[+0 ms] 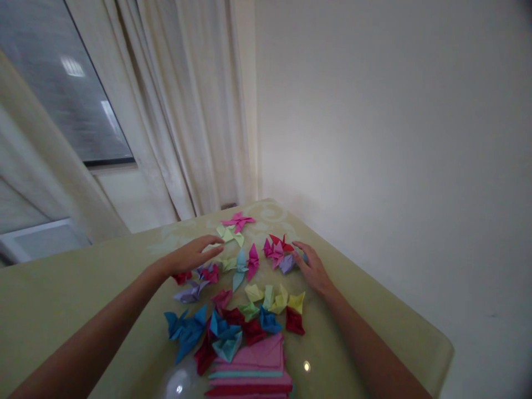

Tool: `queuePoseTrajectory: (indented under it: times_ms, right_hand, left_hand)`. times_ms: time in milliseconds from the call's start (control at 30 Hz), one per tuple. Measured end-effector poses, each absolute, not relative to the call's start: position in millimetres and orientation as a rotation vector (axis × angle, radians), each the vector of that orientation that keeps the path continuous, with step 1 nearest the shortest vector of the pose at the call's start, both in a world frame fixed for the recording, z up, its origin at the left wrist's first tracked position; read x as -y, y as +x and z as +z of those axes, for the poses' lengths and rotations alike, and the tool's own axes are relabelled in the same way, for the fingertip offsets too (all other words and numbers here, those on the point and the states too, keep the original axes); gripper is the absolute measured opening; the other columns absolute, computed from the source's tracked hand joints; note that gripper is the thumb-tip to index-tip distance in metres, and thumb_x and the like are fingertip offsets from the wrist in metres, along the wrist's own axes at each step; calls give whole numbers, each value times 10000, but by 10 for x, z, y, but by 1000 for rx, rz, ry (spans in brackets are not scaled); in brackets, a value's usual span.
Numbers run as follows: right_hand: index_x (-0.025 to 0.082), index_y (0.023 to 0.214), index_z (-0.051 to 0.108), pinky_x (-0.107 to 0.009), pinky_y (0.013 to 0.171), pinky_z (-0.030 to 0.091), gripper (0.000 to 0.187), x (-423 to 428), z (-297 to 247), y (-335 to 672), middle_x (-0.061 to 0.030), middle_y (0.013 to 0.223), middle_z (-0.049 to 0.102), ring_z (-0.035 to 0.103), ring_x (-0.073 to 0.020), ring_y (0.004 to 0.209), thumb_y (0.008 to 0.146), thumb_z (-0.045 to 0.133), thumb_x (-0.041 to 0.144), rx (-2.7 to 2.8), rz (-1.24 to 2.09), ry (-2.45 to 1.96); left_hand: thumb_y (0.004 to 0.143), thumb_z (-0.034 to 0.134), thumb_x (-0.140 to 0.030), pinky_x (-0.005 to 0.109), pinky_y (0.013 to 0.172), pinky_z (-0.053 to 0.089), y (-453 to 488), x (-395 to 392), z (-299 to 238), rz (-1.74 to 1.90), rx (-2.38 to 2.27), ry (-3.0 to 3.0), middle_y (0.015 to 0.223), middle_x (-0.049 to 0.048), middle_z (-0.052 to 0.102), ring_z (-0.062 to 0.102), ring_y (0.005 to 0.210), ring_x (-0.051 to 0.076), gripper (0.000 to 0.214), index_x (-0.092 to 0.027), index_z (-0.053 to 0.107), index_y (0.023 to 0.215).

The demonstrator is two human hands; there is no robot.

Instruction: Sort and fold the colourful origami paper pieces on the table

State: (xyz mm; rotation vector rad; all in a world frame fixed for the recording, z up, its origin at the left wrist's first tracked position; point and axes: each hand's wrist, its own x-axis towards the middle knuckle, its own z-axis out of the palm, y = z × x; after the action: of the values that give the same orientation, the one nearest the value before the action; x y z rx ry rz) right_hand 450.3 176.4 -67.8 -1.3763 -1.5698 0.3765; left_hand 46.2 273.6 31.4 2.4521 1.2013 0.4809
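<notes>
Many folded paper figures in pink, red, blue, yellow, green and purple point(241, 293) lie spread over a yellow-green table point(83, 299). My left hand point(193, 255) reaches flat over them, fingers stretched out, its tips near a light green figure point(230, 235). My right hand point(311, 269) lies flat on the table, fingers apart, touching a purple figure point(286, 264) beside a pink and red cluster point(276, 248). Neither hand grips anything. A pink figure point(238, 221) lies farthest away.
A stack of flat coloured paper sheets point(253, 371), pink on top, lies at the near edge. The table's right edge point(415, 321) runs close to a white wall. Cream curtains point(187, 111) and a window point(54, 83) stand behind the table.
</notes>
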Motion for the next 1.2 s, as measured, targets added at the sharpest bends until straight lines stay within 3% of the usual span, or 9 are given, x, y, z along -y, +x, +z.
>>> queuePoseTrajectory:
  times_ms: [167, 333, 433, 567, 700, 933, 1067, 1200]
  right_hand:
    - [263, 1371, 679, -565, 1230, 390, 599, -1782, -711, 4494, -136, 1458, 641, 556, -340, 1396, 994, 544, 707, 1602, 385, -1398]
    - [238, 1419, 645, -583, 1238, 373, 660, -1815, -750, 4493, -158, 1505, 604, 532, -351, 1426, 959, 601, 710, 1643, 358, -1434]
    - [235, 1465, 606, -582, 1230, 384, 731, -1824, -766, 4496, -164, 1522, 586, 529, -362, 1431, 909, 680, 704, 1676, 317, -1446]
    - [218, 1543, 528, -607, 1211, 394, 954, -1818, -750, 4486, -192, 1542, 560, 517, -406, 1433, 773, 829, 694, 1774, 230, -1497]
    - [231, 1618, 428, -616, 1204, 393, 1136, -1836, -676, 4416, -203, 1588, 509, 500, -420, 1445, 690, 901, 685, 1901, 189, -1492]
    - [231, 1658, 368, -625, 1239, 343, 1293, -2086, -603, 4264, -219, 1666, 411, 408, -426, 1527, 597, 960, 673, 1988, 239, -1473]
    - [240, 1656, 378, -622, 1264, 298, 1199, -2291, -590, 4263, -216, 1703, 348, 328, -410, 1578, 674, 925, 657, 1893, 275, -1494]
    - [282, 1599, 488, -586, 1265, 315, 988, -2419, -558, 4220, -166, 1659, 449, 416, -374, 1540, 760, 882, 625, 1976, 394, -1331]
  left_hand:
    - [840, 662, -776, 597, 1212, 392, -191, -2274, 159, 564, -1425, 2543, 1653, 92, 500, 487, 1479, 403, 808, -357, 569, 1525]
    - [810, 735, -742, 631, 1210, 381, -368, -2143, -251, 539, -1405, 2525, 1733, 158, 337, 385, 1540, 445, 972, -332, 415, 1632]
    - [790, 756, -737, 622, 1214, 377, -232, -2199, -457, 552, -1332, 2527, 1714, 182, 351, 407, 1521, 444, 1007, -310, 409, 1634]
    - [817, 735, -724, 603, 1208, 384, 8, -2324, -561, 621, -1279, 2527, 1656, 168, 428, 456, 1484, 425, 969, -321, 401, 1632]
    - [820, 745, -711, 608, 1206, 380, 250, -2394, -537, 677, -1266, 2536, 1665, 162, 410, 425, 1505, 422, 961, -319, 404, 1628]
    - [700, 860, -700, 755, 1215, 216, 638, -2401, -589, 632, -1299, 2596, 1683, 163, 400, 388, 1505, 490, 1024, -346, 481, 1582]
    - [742, 827, -707, 718, 1223, 242, 672, -2409, -621, 677, -1301, 2615, 1684, 171, 396, 386, 1511, 469, 999, -333, 466, 1595]
    - [784, 777, -731, 648, 1235, 306, 656, -2408, -595, 736, -1262, 2650, 1711, 174, 344, 341, 1547, 441, 1025, -300, 404, 1636]
